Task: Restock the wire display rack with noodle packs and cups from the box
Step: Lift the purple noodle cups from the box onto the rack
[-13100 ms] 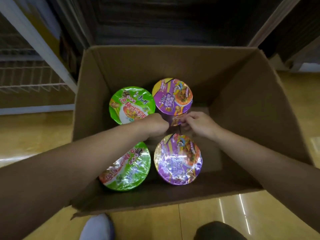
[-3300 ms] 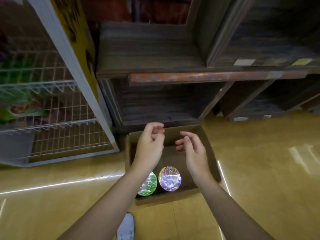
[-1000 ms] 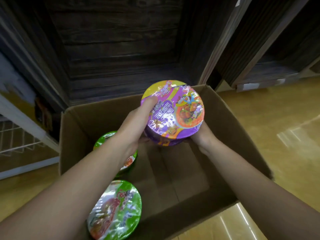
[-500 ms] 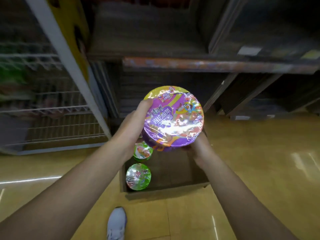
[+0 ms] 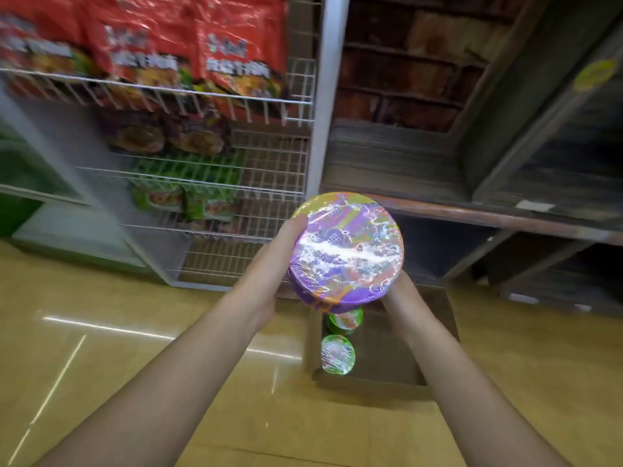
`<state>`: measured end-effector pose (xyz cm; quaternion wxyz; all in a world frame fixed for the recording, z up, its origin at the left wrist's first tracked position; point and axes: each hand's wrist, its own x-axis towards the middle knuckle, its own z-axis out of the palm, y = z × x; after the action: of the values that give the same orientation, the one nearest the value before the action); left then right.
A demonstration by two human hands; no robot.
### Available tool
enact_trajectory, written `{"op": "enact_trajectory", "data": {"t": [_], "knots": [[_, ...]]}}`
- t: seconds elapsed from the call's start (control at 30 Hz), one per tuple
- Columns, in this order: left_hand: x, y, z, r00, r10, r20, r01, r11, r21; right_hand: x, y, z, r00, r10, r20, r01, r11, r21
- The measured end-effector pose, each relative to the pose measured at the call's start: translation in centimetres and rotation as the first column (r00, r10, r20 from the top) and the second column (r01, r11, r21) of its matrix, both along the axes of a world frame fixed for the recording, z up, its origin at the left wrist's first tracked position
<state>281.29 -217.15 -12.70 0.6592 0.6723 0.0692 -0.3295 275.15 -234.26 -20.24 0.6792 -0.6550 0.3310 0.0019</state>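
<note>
I hold a purple noodle cup (image 5: 347, 247) with a shiny wrapped lid in both hands, high above the floor. My left hand (image 5: 269, 264) grips its left side and my right hand (image 5: 399, 291) supports it from the lower right. Below it the cardboard box (image 5: 435, 332) sits on the floor with two green noodle cups (image 5: 338, 353) along its left side. The white wire display rack (image 5: 256, 183) stands to the upper left, holding red noodle packs (image 5: 188, 48) on top, purple packs (image 5: 168, 136) under them and green packs (image 5: 188, 193) lower down.
Dark wooden shelving (image 5: 472, 170) fills the right side behind the box. A white upright post (image 5: 323, 96) marks the rack's right edge. The floor (image 5: 118, 332) is glossy yellow tile. A green and white unit (image 5: 40, 203) stands at far left.
Both hands have lifted the purple cup out of the box and carried it up. My view has swung up and left, so the stocked rack shelves now show.
</note>
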Motion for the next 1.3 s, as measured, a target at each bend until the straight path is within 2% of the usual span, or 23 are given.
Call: {"op": "enact_trajectory", "data": {"t": [0.37, 0.53, 0.7, 0.8, 0.97, 1.17, 1.3], "knots": [[11.1, 20.1, -2.3, 0.999, -0.042, -0.012, 0.041, 0.999, -0.032, 10.3, 20.2, 0.5, 0.998, 0.03, -0.054, -0.026, 0.997, 0.07], [15.4, 24.0, -4.7, 0.999, -0.029, -0.045, 0.029, 1.0, -0.004, 14.0, 23.9, -1.3, 0.997, 0.031, -0.066, -0.02, 0.987, 0.161], [18.6, 23.8, -8.9, 0.996, -0.033, -0.088, 0.034, 0.999, 0.019, 17.2, 23.4, -4.8, 0.997, 0.046, -0.061, -0.034, 0.981, 0.19], [19.9, 22.7, -12.3, 0.991, -0.049, -0.123, 0.055, 0.998, 0.043, 18.8, 22.0, -8.4, 0.993, 0.061, -0.097, -0.041, 0.98, 0.197], [22.4, 20.9, -20.5, 0.988, -0.07, -0.141, 0.078, 0.996, 0.052, 21.5, 19.9, -17.2, 0.985, 0.046, -0.166, -0.027, 0.993, 0.113], [25.4, 20.3, -34.3, 0.968, -0.05, -0.244, 0.052, 0.999, 0.002, 24.5, 18.6, -30.4, 0.974, 0.095, -0.204, -0.086, 0.995, 0.054], [28.8, 19.2, -43.9, 0.964, -0.083, -0.252, 0.078, 0.996, -0.03, 27.6, 17.1, -40.6, 0.96, 0.136, -0.246, -0.161, 0.984, -0.082]]}}
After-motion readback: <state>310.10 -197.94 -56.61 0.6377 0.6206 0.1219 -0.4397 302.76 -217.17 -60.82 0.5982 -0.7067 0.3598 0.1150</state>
